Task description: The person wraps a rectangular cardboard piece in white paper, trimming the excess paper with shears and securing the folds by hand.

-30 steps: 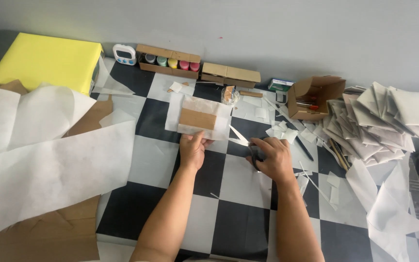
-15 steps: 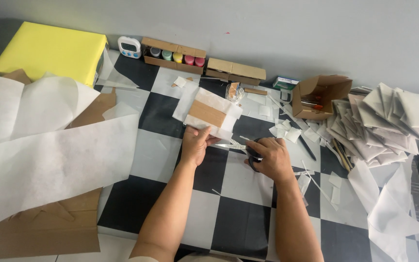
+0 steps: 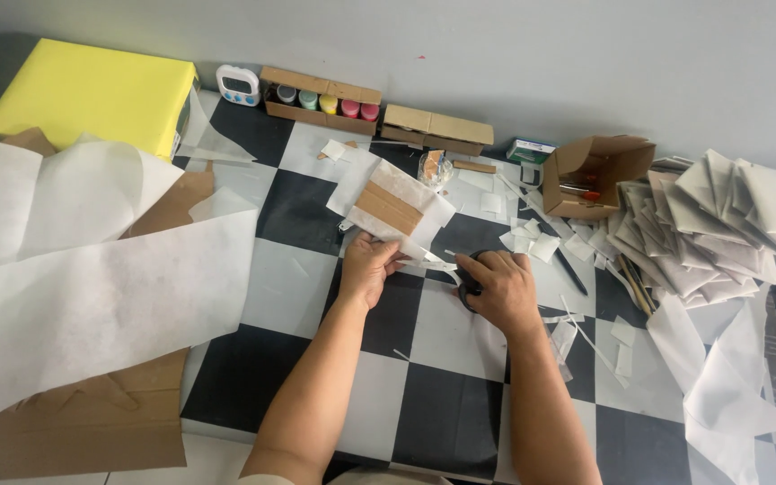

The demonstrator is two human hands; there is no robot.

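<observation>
My left hand (image 3: 368,267) pinches the near edge of a white paper piece (image 3: 386,193) with a brown cardboard strip on it, lifted over the black and white checkered surface (image 3: 298,216). My right hand (image 3: 498,289) grips black-handled scissors (image 3: 469,278); the blades point left into the paper's lower edge by my left fingers. A thin white strip hangs off that edge.
Large white sheets (image 3: 83,287) over brown paper (image 3: 83,431) lie at left, a yellow block (image 3: 92,94) at far left. Along the wall stand a timer (image 3: 237,85), a paint-pot box (image 3: 321,97), a flat carton (image 3: 437,130) and an open carton (image 3: 595,175). Folded white pieces (image 3: 720,224) pile at right.
The paper piece was turned and tilted up. My right hand brought the scissors to its lower edge beside my left hand. The view shifted slightly.
</observation>
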